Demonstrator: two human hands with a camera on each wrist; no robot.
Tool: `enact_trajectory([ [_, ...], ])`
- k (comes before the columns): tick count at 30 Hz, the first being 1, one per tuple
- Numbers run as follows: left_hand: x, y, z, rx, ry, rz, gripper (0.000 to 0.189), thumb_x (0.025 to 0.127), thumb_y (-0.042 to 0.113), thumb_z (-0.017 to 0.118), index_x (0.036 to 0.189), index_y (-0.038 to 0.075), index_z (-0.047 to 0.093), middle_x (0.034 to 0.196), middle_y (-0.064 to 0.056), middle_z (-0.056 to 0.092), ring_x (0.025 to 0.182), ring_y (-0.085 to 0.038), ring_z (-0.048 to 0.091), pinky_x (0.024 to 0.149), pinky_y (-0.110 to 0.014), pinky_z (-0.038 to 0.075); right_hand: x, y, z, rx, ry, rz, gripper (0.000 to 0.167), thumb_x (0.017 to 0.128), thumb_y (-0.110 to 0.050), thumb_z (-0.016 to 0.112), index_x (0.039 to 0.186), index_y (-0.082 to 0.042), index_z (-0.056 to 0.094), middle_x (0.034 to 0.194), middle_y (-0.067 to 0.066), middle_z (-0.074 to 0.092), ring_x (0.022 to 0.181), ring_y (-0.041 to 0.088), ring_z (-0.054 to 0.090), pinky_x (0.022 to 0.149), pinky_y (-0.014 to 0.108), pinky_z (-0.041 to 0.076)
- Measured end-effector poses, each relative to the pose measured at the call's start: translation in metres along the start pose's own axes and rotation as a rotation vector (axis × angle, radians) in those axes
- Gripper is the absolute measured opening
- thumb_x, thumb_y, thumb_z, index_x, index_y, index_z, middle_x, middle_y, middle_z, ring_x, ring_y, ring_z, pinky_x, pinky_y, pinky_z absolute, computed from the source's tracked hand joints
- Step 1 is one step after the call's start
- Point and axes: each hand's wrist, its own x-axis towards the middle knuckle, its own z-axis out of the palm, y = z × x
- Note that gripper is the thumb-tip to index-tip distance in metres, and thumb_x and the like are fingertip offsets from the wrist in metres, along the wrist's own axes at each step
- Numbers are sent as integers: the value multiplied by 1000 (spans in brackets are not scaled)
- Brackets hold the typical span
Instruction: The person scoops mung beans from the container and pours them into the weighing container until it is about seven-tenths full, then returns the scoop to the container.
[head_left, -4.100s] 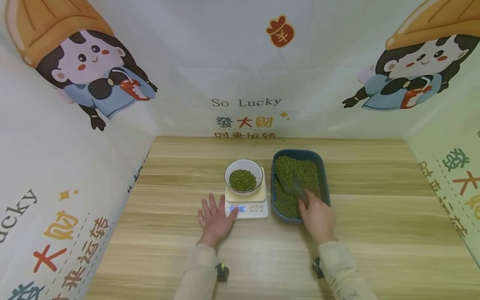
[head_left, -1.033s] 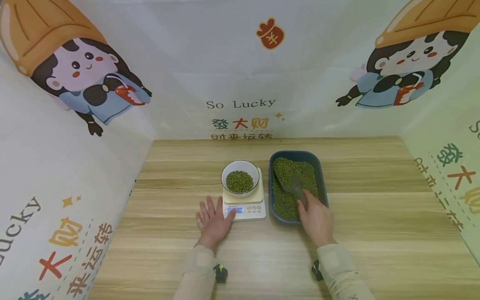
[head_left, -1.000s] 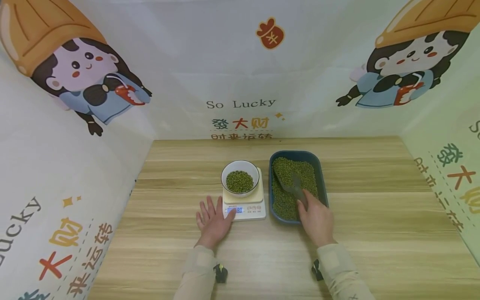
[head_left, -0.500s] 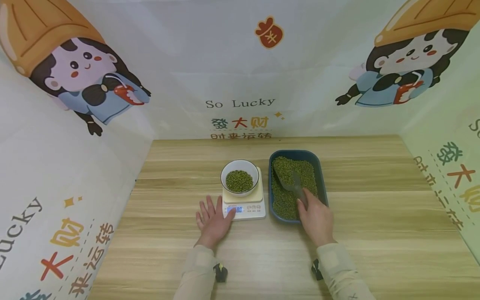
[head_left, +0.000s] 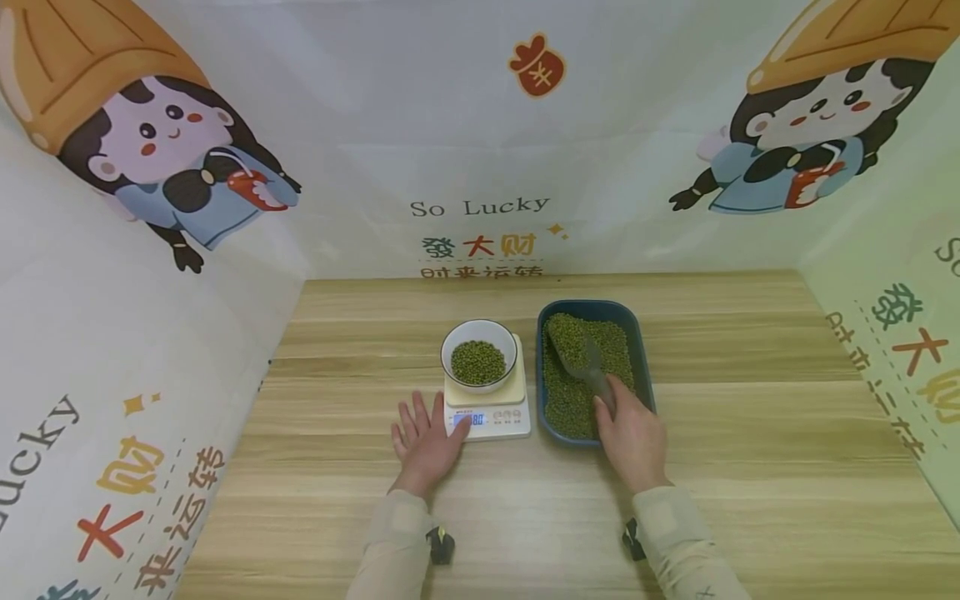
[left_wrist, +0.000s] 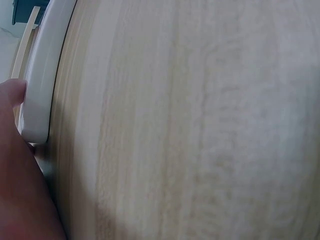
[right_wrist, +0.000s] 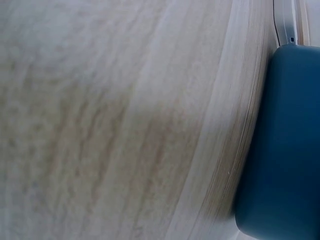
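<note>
In the head view a white bowl (head_left: 480, 332) with a dark rim holds green mung beans (head_left: 477, 363). It sits on a kitchen scale (head_left: 517, 429), whose lit display is partly covered. My left hand (head_left: 427, 446) lies beside the scale with fingers spread and its thumb on the scale's front; that thumb also touches the scale's edge (left_wrist: 45, 85) in the left wrist view. My right hand (head_left: 636, 440) grips the handle of a grey scoop (head_left: 594, 365) inside a blue tub (head_left: 649, 375) of mung beans. Beans lie in the scoop's bowl. The right wrist view shows only the tub's outer wall (right_wrist: 285, 140).
The wooden table (head_left: 750, 417) extends on both sides of the tub and scale. A printed white cloth (head_left: 480, 125) stands behind and along the sides. The tub stands just right of the scale, with a narrow gap between them.
The scoop has tilted within the tub, and more beans now show in it. My right hand stays at the tub's near right side. The left hand keeps its place at the scale.
</note>
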Motion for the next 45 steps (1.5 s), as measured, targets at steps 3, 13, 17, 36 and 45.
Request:
enact_trajectory([
  [3, -1, 1, -1, -3, -1, 0, 75, 87, 62, 28, 145, 18, 8, 147, -12, -15, 130, -33, -22, 99, -55, -12, 0, 0, 0, 7, 7, 5, 38, 85, -25, 58, 117, -7, 55, 92, 14, 65, 62, 27, 60, 51, 41, 44],
  [13, 0, 0, 0, -5, -2, -7, 76, 86, 63, 28, 145, 19, 9, 147, -12, -16, 130, -32, -23, 99, -54, -12, -1, 0, 0, 24, 26, 12, 40, 85, -25, 58, 119, -5, 53, 100, 15, 63, 69, 29, 60, 54, 43, 46],
  [17, -1, 0, 0, -2, 2, -3, 76, 86, 64, 27, 145, 19, 8, 147, -12, -16, 130, -32, -23, 99, -54, -12, 0, 1, 0, 31, 34, 14, 40, 86, -26, 57, 120, -6, 52, 101, 15, 62, 71, 30, 60, 55, 44, 46],
  [36, -2, 0, 1, -2, 20, 14, 76, 86, 63, 26, 145, 17, 9, 147, -13, -15, 130, -33, -22, 99, -55, -12, 0, 0, -1, -20, -14, -8, 39, 85, -26, 58, 117, -6, 54, 99, 16, 64, 74, 30, 62, 59, 43, 48],
  [45, -2, 0, 1, 6, 28, 13, 76, 86, 64, 25, 145, 17, 10, 147, -13, -14, 130, -33, -22, 99, -55, -12, 0, 0, -1, -34, -9, -9, 37, 84, -27, 58, 115, -7, 56, 97, 14, 65, 71, 28, 63, 54, 40, 46],
])
